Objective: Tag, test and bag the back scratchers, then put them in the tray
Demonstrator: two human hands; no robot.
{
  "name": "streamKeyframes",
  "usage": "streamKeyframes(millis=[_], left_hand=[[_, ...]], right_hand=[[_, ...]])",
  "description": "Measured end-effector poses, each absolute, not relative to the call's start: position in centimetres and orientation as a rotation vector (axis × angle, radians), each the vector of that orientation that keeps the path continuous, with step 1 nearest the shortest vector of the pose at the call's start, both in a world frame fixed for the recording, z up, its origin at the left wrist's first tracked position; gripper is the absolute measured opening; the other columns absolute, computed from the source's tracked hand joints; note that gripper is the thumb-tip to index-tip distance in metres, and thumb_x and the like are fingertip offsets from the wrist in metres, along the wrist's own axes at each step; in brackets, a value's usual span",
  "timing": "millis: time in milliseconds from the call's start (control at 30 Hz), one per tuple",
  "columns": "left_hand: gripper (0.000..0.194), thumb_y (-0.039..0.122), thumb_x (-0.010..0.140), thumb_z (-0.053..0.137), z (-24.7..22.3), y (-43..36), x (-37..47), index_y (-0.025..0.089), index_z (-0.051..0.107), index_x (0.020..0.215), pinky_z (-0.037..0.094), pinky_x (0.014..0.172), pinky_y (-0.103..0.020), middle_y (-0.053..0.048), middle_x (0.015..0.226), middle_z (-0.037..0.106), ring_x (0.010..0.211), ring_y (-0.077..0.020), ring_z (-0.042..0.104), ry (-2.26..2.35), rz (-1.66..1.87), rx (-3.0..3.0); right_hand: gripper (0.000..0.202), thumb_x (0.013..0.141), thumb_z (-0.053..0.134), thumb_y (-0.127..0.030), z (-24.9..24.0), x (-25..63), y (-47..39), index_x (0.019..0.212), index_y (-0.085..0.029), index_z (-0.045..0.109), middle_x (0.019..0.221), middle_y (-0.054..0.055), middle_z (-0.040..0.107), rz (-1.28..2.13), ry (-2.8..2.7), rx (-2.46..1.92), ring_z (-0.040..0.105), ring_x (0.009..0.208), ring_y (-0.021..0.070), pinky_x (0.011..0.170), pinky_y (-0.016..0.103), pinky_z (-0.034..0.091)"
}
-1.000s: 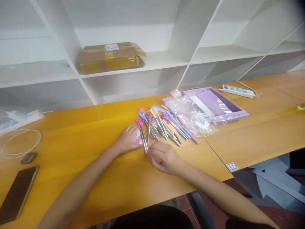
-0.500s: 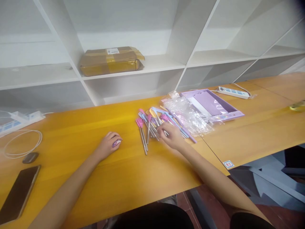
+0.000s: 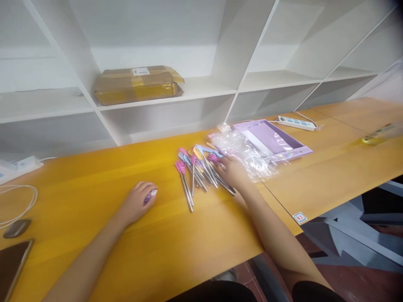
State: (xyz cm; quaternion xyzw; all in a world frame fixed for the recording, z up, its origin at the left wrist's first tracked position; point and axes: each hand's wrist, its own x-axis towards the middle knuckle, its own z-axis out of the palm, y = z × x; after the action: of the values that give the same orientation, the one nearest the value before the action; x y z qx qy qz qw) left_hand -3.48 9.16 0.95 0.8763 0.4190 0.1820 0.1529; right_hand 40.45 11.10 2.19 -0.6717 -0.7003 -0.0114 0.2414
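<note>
On the orange table my left hand [image 3: 139, 201] is closed around a small purple and white item [image 3: 150, 196], mostly hidden by the fingers. My right hand [image 3: 232, 171] reaches over the right side of a pile of metal sticks [image 3: 205, 170] with pink, blue and yellow hand-shaped ends. Its fingers are curled at the pile, and what they grip is too small to make out. Two pink-ended sticks [image 3: 186, 184] lie at the pile's left edge. Crumpled clear plastic [image 3: 248, 153] lies just beyond my right hand, against an open purple box [image 3: 277, 138].
A taped brown parcel [image 3: 138, 85] sits on the white shelf [image 3: 208, 86] behind the table. Power strips lie at the back right [image 3: 296, 123] and far left [image 3: 20, 167]. A phone [image 3: 14, 266], a dark oval object [image 3: 17, 228] and a white cable [image 3: 33, 197] are at left.
My right hand has shifted right and up over the pile; the long purple and blue sticks under it are now largely out of sight. The view has turned slightly right. My left hand keeps its item.
</note>
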Motion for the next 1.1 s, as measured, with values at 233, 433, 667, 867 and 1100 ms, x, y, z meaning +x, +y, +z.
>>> streamKeyframes(millis=[233, 433, 667, 867, 1100], left_hand=[[0.032, 0.038, 0.109, 0.047, 1.0, 9.4, -3.5, 0.025, 0.066, 0.13, 0.05, 0.108, -0.05, -0.01, 0.133, 0.07, 0.126, -0.0306, 0.059, 1.194, 0.499, 2.491], [0.031, 0.036, 0.11, 0.045, 0.8, 9.5, -3.4, 0.025, 0.066, 0.13, 0.049, 0.108, -0.05, -0.009, 0.132, 0.07, 0.124, -0.0298, 0.059, 1.178, 0.511, 2.492], [0.03, 0.036, 0.111, 0.044, 0.5, 9.6, -3.5, 0.026, 0.066, 0.129, 0.048, 0.109, -0.05, -0.008, 0.133, 0.07, 0.125, -0.0294, 0.057, 1.184, 0.504, 2.487], [0.031, 0.035, 0.111, 0.044, 0.5, 9.6, -3.6, 0.026, 0.067, 0.13, 0.048, 0.109, -0.049, -0.008, 0.133, 0.07, 0.125, -0.0292, 0.058, 1.188, 0.502, 2.488], [0.03, 0.035, 0.112, 0.042, 0.4, 9.6, -3.6, 0.026, 0.066, 0.127, 0.048, 0.108, -0.049, -0.008, 0.132, 0.069, 0.124, -0.0285, 0.057, 1.189, 0.497, 2.485]], right_hand=[[0.042, 0.106, 0.042, -0.029, 1.1, 40.7, 12.0, 0.134, -0.011, 0.067, 0.127, 0.02, 0.07, -0.035, -1.908, -2.008, 0.065, 0.108, 0.0324, 0.096, 0.042, 0.05], [0.047, 0.1, 0.04, -0.017, 0.5, 42.4, 12.8, 0.141, -0.008, 0.063, 0.135, 0.023, 0.067, -0.041, -1.914, -2.023, 0.061, 0.122, 0.0358, 0.105, 0.047, 0.049], [0.044, 0.103, 0.041, -0.022, -0.2, 42.8, 13.5, 0.14, -0.01, 0.061, 0.139, 0.022, 0.065, -0.085, -1.918, -2.007, 0.057, 0.127, 0.0347, 0.11, 0.046, 0.046], [0.044, 0.105, 0.041, -0.026, -0.5, 42.6, 13.6, 0.141, -0.01, 0.06, 0.139, 0.022, 0.063, -0.102, -1.889, -2.019, 0.058, 0.125, 0.0337, 0.109, 0.045, 0.047], [0.044, 0.108, 0.037, -0.028, -0.2, 42.2, 13.3, 0.139, -0.012, 0.064, 0.132, 0.02, 0.065, -0.111, -1.919, -1.96, 0.058, 0.128, 0.0339, 0.11, 0.046, 0.048]])
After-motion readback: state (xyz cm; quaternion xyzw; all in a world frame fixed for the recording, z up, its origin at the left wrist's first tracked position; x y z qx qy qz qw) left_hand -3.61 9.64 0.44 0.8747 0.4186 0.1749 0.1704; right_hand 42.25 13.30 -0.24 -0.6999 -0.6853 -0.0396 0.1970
